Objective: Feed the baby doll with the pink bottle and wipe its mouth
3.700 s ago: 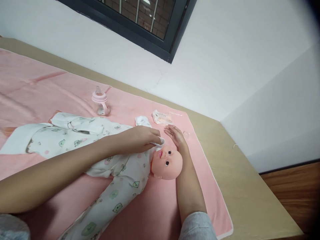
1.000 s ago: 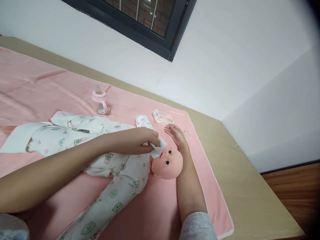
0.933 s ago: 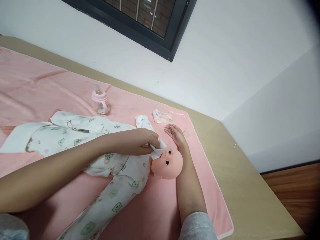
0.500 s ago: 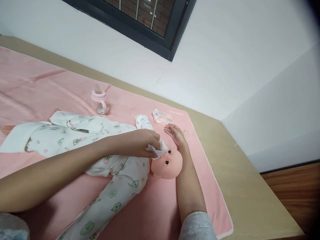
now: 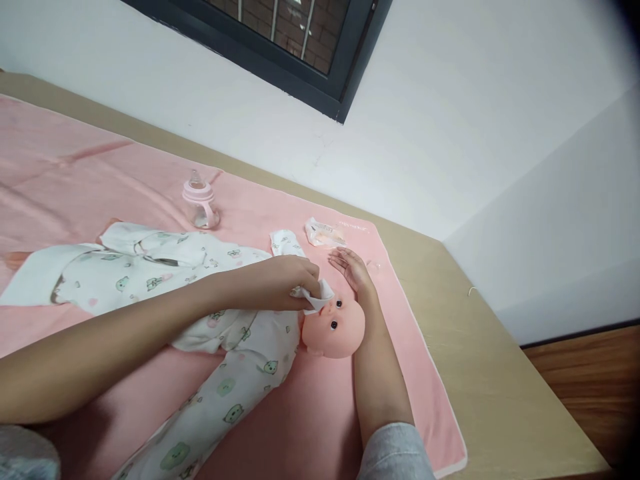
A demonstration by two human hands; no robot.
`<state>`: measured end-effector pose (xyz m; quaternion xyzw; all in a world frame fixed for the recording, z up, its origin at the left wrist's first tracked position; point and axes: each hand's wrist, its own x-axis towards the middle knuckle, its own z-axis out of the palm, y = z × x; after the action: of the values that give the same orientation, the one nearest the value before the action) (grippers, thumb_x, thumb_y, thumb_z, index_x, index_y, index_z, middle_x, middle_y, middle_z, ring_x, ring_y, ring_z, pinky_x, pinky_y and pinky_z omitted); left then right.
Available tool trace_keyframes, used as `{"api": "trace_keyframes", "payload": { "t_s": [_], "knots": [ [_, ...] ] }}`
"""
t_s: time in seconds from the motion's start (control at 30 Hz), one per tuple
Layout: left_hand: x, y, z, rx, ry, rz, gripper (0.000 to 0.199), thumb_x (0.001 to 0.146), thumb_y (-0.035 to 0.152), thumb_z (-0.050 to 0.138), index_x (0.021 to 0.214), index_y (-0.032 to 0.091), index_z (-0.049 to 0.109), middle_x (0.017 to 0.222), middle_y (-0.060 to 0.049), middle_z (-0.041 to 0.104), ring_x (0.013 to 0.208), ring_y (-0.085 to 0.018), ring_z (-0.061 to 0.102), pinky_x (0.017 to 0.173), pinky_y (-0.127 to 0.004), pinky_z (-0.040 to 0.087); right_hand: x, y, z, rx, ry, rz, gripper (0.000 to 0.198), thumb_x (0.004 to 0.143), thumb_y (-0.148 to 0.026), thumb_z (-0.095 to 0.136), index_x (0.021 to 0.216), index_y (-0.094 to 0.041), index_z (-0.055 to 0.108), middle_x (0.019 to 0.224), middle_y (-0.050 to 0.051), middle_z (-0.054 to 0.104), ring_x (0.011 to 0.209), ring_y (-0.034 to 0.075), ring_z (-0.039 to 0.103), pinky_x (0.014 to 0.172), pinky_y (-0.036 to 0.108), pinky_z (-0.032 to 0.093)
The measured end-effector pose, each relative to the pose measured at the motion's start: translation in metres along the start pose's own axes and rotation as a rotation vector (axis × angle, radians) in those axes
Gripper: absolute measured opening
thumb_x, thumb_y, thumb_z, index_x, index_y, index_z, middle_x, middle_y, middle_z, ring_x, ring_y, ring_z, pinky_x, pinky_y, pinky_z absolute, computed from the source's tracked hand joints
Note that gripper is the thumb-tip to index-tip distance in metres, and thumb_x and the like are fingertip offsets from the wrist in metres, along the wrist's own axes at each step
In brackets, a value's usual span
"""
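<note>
A baby doll with a bald head lies on its back in a white outfit printed with green figures. My left hand reaches across its chest, fingers closed on a white tissue at the lower part of the doll's face. The tissue partly hides the mouth; both eyes show. Beyond the head, my right hand rests on the blanket with its fingers stretched out. My right forearm passes along the top of the doll's head. Close to those fingertips lies a clear plastic packet.
A pink blanket covers much of the wooden tabletop. On it stands a baby bottle with a pink collar and handle, behind the doll. A small clear piece lies right of my right hand. A wall and dark-framed window rise behind.
My left hand and the tissue have shifted slightly up, and more of the doll's mouth area shows. My right hand and the doll have kept their places.
</note>
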<state>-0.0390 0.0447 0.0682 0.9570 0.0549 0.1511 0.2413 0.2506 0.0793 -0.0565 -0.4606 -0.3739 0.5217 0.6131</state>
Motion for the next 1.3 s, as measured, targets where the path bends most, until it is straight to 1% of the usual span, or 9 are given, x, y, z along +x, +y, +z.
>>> {"api": "trace_keyframes", "payload": {
  "t_s": [0.23, 0.43, 0.7, 1.03, 1.13, 1.3],
  "knots": [
    [0.001, 0.000, 0.000, 0.017, 0.028, 0.001, 0.016, 0.085, 0.007, 0.061, 0.081, 0.019, 0.072, 0.074, 0.000, 0.055, 0.072, -0.014, 0.052, 0.064, -0.023, 0.035, 0.000, 0.001, -0.001, 0.009, 0.001, -0.002, 0.022, 0.076, -0.027, 0.074, 0.095, -0.019, 0.067, 0.094, 0.006, 0.076, 0.091, 0.019, 0.073, 0.106, 0.042, 0.052],
    [0.001, -0.002, 0.000, 0.013, 0.037, -0.009, 0.014, 0.085, 0.010, 0.060, 0.082, 0.019, 0.071, 0.076, -0.001, 0.056, 0.076, -0.015, 0.054, 0.066, -0.024, 0.036, 0.000, 0.001, -0.001, 0.010, 0.000, 0.001, 0.023, 0.075, -0.028, 0.074, 0.094, -0.019, 0.067, 0.094, 0.006, 0.076, 0.090, 0.019, 0.073, 0.105, 0.041, 0.053],
    [0.003, -0.001, 0.001, 0.028, 0.061, -0.035, 0.013, 0.085, 0.009, 0.063, 0.079, 0.018, 0.070, 0.072, 0.001, 0.054, 0.071, -0.014, 0.052, 0.065, -0.023, 0.035, 0.001, 0.001, -0.001, 0.017, 0.002, 0.005, 0.023, 0.075, -0.027, 0.075, 0.095, -0.019, 0.067, 0.094, 0.006, 0.076, 0.089, 0.018, 0.073, 0.103, 0.040, 0.054],
    [0.005, -0.005, 0.005, 0.076, 0.103, -0.068, 0.011, 0.086, 0.013, 0.065, 0.078, 0.017, 0.071, 0.074, 0.000, 0.054, 0.071, -0.014, 0.053, 0.067, -0.024, 0.034, 0.001, 0.000, 0.000, 0.027, 0.015, 0.016, 0.022, 0.075, -0.024, 0.075, 0.094, -0.018, 0.067, 0.091, 0.007, 0.076, 0.087, 0.018, 0.073, 0.102, 0.039, 0.055],
    [0.005, -0.007, 0.007, 0.069, 0.111, -0.075, 0.011, 0.087, 0.014, 0.064, 0.080, 0.017, 0.071, 0.076, 0.000, 0.055, 0.072, -0.014, 0.053, 0.067, -0.024, 0.035, 0.001, 0.000, 0.000, 0.023, 0.010, 0.011, 0.022, 0.076, -0.024, 0.075, 0.095, -0.017, 0.067, 0.092, 0.007, 0.075, 0.088, 0.018, 0.073, 0.102, 0.039, 0.055],
    [0.005, -0.009, 0.010, 0.082, 0.149, -0.079, 0.011, 0.087, 0.013, 0.065, 0.083, 0.018, 0.073, 0.078, 0.000, 0.055, 0.072, -0.014, 0.053, 0.068, -0.024, 0.035, 0.001, 0.001, -0.001, 0.019, 0.000, 0.007, 0.022, 0.075, -0.024, 0.074, 0.095, -0.018, 0.067, 0.094, 0.007, 0.076, 0.090, 0.018, 0.073, 0.102, 0.038, 0.055]
  ]
}}
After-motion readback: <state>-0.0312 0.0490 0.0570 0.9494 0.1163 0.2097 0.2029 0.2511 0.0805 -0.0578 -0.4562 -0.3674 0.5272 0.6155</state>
